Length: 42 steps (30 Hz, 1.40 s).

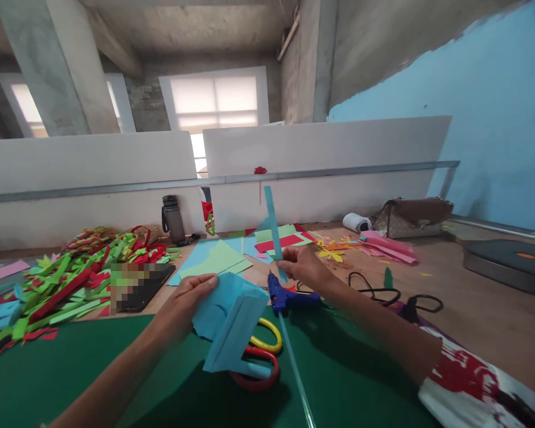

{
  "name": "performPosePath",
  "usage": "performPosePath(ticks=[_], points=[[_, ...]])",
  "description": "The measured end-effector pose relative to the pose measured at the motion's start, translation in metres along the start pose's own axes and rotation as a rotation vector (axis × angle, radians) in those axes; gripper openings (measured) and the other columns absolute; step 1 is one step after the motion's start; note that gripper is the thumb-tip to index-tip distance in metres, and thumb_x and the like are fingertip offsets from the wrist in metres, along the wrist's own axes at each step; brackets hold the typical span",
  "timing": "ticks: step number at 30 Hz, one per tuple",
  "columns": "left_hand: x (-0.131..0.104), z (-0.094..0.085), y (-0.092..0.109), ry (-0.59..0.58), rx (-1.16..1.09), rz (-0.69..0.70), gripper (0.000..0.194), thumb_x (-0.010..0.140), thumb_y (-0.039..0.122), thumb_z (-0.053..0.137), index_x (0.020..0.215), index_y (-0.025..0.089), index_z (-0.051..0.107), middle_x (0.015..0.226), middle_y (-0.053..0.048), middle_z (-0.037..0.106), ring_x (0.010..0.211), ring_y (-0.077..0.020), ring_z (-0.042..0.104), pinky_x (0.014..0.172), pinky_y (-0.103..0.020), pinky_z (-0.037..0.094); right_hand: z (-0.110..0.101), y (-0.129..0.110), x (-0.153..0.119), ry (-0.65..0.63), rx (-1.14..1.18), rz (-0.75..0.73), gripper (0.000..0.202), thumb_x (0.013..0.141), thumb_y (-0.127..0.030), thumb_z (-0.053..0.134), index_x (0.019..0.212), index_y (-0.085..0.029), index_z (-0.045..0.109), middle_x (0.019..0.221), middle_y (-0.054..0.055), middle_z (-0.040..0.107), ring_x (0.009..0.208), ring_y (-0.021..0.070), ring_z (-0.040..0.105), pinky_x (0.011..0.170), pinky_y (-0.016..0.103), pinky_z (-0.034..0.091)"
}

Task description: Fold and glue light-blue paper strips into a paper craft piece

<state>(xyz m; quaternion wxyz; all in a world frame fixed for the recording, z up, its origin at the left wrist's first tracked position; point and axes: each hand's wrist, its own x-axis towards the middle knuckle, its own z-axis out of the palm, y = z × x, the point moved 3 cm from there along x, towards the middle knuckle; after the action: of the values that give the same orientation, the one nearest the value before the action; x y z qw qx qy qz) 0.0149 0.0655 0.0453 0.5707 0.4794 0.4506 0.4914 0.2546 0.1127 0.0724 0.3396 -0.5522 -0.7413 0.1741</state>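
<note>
My left hand [191, 297] is closed on a folded light-blue paper piece [234, 321], pinching its upper left edge. Between the thumb and fingers of my right hand [301, 266] stands a narrow blue paper strip [273, 223], held upright. Just below that hand lies a blue glue gun [289, 295], its nozzle toward the back, with a long clear glue stick [296, 368] running from it toward me. Under the folded paper are scissors with one yellow handle loop [271, 339] and one red handle loop [267, 380]; the paper hides their blades.
A heap of green and red paper strips [71, 279] fills the left, beside a black phone [147, 291]. Coloured sheets [218, 258] lie behind my hands. A dark bottle [173, 220], a handbag [412, 217] and a grey case [503, 267] stand farther out. Black cables [374, 291] loop at right.
</note>
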Motion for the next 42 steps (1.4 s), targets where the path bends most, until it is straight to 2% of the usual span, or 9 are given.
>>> performPosePath(ticks=[5, 9, 11, 16, 23, 29, 31, 37, 42], points=[[-0.007, 0.013, -0.003, -0.047, -0.115, -0.078, 0.035, 0.061, 0.034, 0.075, 0.087, 0.015, 0.062, 0.062, 0.000, 0.062, 0.055, -0.0138, 0.057, 0.051, -0.023, 0.044, 0.016, -0.004, -0.018, -0.145, 0.330, 0.017, 0.007, 0.068, -0.021, 0.050, 0.064, -0.017, 0.048, 0.051, -0.005, 0.047, 0.045, 0.0080, 0.046, 0.043, 0.019, 0.037], [-0.019, 0.036, 0.007, -0.326, -0.141, -0.106, 0.046, 0.065, 0.039, 0.068, 0.100, 0.011, 0.065, 0.082, -0.012, 0.069, 0.073, -0.0245, 0.064, 0.066, -0.031, 0.048, 0.027, -0.010, -0.026, -0.249, 0.471, -0.008, 0.007, 0.066, -0.021, 0.056, 0.064, -0.016, 0.050, 0.051, -0.006, 0.048, 0.045, 0.0070, 0.044, 0.043, 0.019, 0.035], [-0.021, 0.041, 0.010, -0.367, -0.156, -0.084, 0.047, 0.067, 0.041, 0.065, 0.102, 0.011, 0.065, 0.085, -0.013, 0.069, 0.077, -0.0265, 0.064, 0.068, -0.033, 0.049, 0.032, -0.012, -0.030, -0.296, 0.508, -0.015, 0.009, 0.067, -0.022, 0.058, 0.066, -0.015, 0.053, 0.052, -0.004, 0.050, 0.046, 0.0075, 0.044, 0.044, 0.019, 0.036], [-0.018, 0.042, 0.007, -0.334, -0.230, -0.076, 0.039, 0.067, 0.038, 0.062, 0.096, 0.013, 0.066, 0.089, -0.011, 0.069, 0.088, -0.0302, 0.063, 0.073, -0.036, 0.049, 0.039, -0.017, -0.039, -0.394, 0.545, -0.040, 0.011, 0.069, -0.024, 0.060, 0.067, -0.013, 0.059, 0.058, -0.002, 0.055, 0.050, 0.0084, 0.047, 0.046, 0.020, 0.037], [-0.007, 0.035, -0.005, -0.252, -0.386, -0.151, 0.025, 0.064, 0.029, 0.063, 0.083, 0.013, 0.068, 0.086, -0.009, 0.070, 0.084, -0.0261, 0.063, 0.077, -0.036, 0.050, 0.036, -0.028, -0.049, -0.446, 0.568, -0.088, 0.009, 0.067, -0.020, 0.065, 0.066, -0.013, 0.061, 0.059, -0.003, 0.052, 0.055, 0.0081, 0.046, 0.051, 0.020, 0.037], [-0.006, 0.038, -0.001, -0.320, -0.445, -0.173, 0.024, 0.071, 0.025, 0.056, 0.083, 0.011, 0.071, 0.091, -0.009, 0.071, 0.086, -0.0238, 0.065, 0.071, -0.029, 0.053, 0.039, -0.022, -0.045, -0.548, 0.842, 0.010, 0.046, 0.081, -0.056, 0.047, 0.084, -0.012, 0.063, 0.066, 0.000, 0.054, 0.055, 0.0079, 0.050, 0.048, 0.019, 0.036], [-0.007, 0.039, 0.001, -0.346, -0.472, -0.148, 0.022, 0.072, 0.022, 0.054, 0.079, 0.011, 0.072, 0.094, -0.009, 0.071, 0.087, -0.0232, 0.066, 0.070, -0.028, 0.054, 0.042, -0.019, -0.045, -0.608, 0.899, 0.048, 0.053, 0.082, -0.060, 0.042, 0.086, -0.012, 0.064, 0.070, 0.003, 0.058, 0.061, 0.0096, 0.054, 0.051, 0.020, 0.037], [-0.005, 0.038, 0.001, -0.393, -0.512, -0.110, 0.025, 0.076, 0.022, 0.051, 0.079, 0.010, 0.073, 0.094, -0.011, 0.071, 0.087, -0.0247, 0.066, 0.073, -0.033, 0.054, 0.048, -0.022, -0.054, -0.894, 1.032, 0.004, 0.038, 0.075, -0.049, 0.062, 0.079, -0.011, 0.064, 0.068, 0.001, 0.059, 0.061, 0.0080, 0.053, 0.055, 0.020, 0.037], [-0.006, 0.037, 0.004, -0.423, -0.461, -0.106, 0.023, 0.075, 0.025, 0.055, 0.079, 0.010, 0.072, 0.094, -0.010, 0.071, 0.084, -0.0229, 0.066, 0.070, -0.028, 0.054, 0.045, -0.020, -0.050, -0.906, 1.043, 0.016, 0.030, 0.056, -0.034, 0.077, 0.066, -0.010, 0.061, 0.059, -0.002, 0.058, 0.050, 0.0063, 0.050, 0.052, 0.020, 0.039]])
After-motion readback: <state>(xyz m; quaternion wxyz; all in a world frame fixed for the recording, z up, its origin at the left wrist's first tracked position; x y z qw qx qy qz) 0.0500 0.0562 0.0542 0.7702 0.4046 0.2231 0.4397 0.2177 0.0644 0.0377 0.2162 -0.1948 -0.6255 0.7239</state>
